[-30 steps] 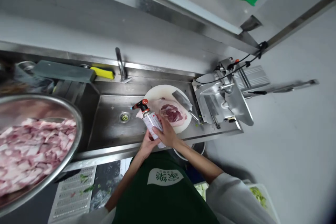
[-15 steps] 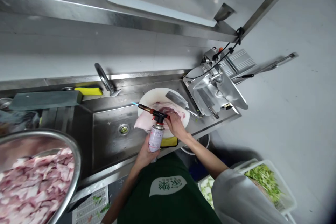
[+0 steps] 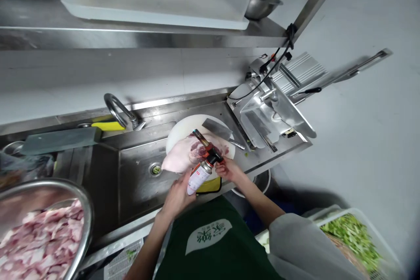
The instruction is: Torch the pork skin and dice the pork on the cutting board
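Observation:
My left hand point(image 3: 179, 194) is wrapped around the white gas can of a blowtorch point(image 3: 199, 176), near the front rim of the sink. The fingers of my right hand point(image 3: 228, 169) are closed at the back of the torch's black head. Its metal nozzle points up and slightly left, and no flame shows at the tip. Beneath the torch, a large piece of raw meat with pale skin point(image 3: 177, 156) lies on a round white cutting board point(image 3: 179, 124). A cleaver point(image 3: 217, 129) rests flat on the board's far right side.
A metal bowl of cut raw meat point(image 3: 88, 214) stands at left. The sink point(image 3: 136, 188) has a curved faucet point(image 3: 120, 111) behind it. A slicing machine point(image 3: 272, 105) occupies the right end. Overhead runs a metal shelf point(image 3: 131, 39); a basket of chopped greens point(image 3: 354, 240) sits lower right.
The torch has swung from pointing left to pointing up, and its blue flame no longer shows. My right hand has come down a little with it. The camera view has shifted.

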A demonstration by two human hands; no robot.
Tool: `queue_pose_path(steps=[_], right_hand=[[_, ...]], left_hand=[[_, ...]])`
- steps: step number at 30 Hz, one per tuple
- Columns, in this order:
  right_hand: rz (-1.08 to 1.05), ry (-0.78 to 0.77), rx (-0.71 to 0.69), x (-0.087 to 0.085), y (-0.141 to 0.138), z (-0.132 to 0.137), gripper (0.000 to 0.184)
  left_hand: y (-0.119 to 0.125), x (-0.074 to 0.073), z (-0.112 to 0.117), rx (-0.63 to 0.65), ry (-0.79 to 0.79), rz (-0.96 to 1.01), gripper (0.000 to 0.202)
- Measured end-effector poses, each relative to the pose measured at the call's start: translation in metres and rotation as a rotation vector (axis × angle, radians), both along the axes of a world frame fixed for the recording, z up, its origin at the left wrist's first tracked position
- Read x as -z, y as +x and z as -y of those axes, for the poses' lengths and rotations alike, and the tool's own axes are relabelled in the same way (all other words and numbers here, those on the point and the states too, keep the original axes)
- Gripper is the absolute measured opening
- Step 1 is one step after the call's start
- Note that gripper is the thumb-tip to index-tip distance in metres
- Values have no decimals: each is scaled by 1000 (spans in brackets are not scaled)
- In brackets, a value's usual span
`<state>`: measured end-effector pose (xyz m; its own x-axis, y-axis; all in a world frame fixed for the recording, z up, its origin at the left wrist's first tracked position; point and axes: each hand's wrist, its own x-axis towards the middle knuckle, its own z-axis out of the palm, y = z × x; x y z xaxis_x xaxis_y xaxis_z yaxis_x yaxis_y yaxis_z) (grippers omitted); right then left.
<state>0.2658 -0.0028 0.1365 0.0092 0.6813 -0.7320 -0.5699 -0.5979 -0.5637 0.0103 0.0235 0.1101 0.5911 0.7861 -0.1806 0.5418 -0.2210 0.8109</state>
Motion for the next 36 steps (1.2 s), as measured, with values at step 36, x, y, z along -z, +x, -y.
queue_pose_path(steps=[36], right_hand=[[1700,212,-545,44,297,-309,40]], left_hand=[[86,75,-46,-691,206,-597,71]])
